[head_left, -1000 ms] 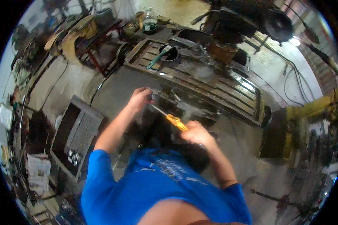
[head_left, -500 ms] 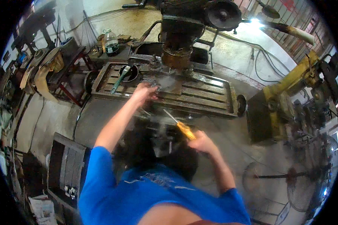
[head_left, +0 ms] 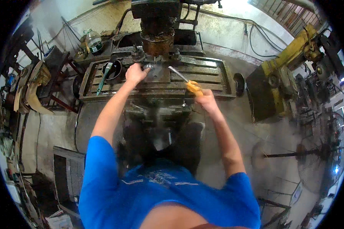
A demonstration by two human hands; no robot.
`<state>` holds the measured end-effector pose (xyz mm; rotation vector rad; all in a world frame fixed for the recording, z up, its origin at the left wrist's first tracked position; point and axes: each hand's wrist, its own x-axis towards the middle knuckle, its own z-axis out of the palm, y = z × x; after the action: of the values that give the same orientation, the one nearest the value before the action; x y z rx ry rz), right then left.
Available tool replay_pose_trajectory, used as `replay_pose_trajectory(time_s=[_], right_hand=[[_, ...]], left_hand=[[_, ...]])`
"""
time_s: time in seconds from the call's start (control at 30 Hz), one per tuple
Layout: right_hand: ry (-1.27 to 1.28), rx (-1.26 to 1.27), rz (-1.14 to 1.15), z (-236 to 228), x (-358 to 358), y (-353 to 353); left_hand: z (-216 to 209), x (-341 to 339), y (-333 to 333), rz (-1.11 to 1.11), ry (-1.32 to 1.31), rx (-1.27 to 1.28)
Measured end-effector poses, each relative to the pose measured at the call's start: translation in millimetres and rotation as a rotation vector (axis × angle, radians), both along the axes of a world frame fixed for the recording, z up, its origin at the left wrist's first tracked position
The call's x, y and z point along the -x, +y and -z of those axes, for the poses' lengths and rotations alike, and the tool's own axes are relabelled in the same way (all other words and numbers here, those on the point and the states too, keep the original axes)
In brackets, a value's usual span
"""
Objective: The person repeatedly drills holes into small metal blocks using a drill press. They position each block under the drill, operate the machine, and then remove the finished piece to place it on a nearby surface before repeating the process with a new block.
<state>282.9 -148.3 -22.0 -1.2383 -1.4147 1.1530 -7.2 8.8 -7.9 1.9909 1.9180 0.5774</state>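
The long, rectangular, dark-brown metal surface [head_left: 207, 79] has a raised rim and straight slots running parallel to its front and rear edges; the metal shines as if wet towards the rear right corner. Near its left edge sits a round, dark bowl [head_left: 120, 70], and across that bowl leans a flat brush with a green handle [head_left: 102, 83], its handle end slanting down to the rim by the front left corner. Around the middle, between front and rear edges, is a flat grey patch, too blurred to identify. Two dark metal clamp-like blocks [head_left: 137, 54] stand apart along the rear edge.
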Motion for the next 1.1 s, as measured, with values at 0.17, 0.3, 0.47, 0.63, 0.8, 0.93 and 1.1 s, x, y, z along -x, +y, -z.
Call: replay_pose_trajectory(time_s=[0.17, 0.3, 0.47, 0.63, 0.8, 0.93, 1.1], right_hand=[[-0.337, 0.1, 0.2, 62, 8, 7], [-0.529, 0.093, 0.377, 57, 19, -21], [-0.352, 0.08, 0.28, 65, -9, -55], [-0.265, 0.14, 0.265, 69, -23, -77], [-0.28, 0.199, 0.285, 44, -17, -81], [-0.185, 0.18, 0.222, 30, -28, -80], [-0.108, 0.06, 0.298, -19, -46, -66]], left_hand=[[4, 9, -10, 0.227, 0.146, -0.249], [1, 11, 3, 0.195, 0.094, -0.148], [-1, -19, -3, 0.134, 0.102, -0.315], [14, -49, 2, 0.142, 0.117, -0.435], [20, -55, 10, 0.263, 0.108, -0.403], [14, -45, 7, 0.305, 0.157, -0.296], [13, -42, 9, 0.336, 0.211, -0.295]])
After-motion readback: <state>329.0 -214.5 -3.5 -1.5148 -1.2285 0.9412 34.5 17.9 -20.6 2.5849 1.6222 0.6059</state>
